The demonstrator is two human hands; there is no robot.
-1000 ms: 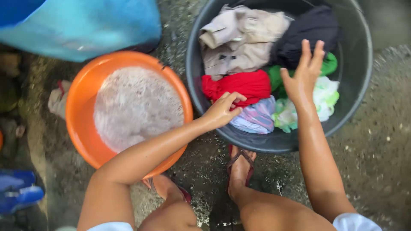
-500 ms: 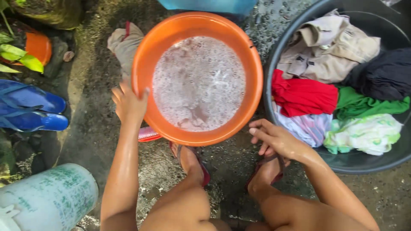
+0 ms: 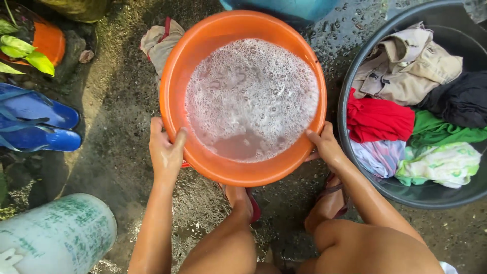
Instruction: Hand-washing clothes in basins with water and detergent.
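The round orange plastic basin (image 3: pixel 243 96), on wet concrete ground in front of the person's feet, holds foamy, pinkish wash water. The left hand (image 3: pixel 165 152) clamps its near-left rim and the right hand (image 3: pixel 324 147) its near-right rim, a two-handed grip; shifting it calls for keeping it level. Right of the basin, a dark grey round tub (image 3: pixel 355 86) holds piled clothes.
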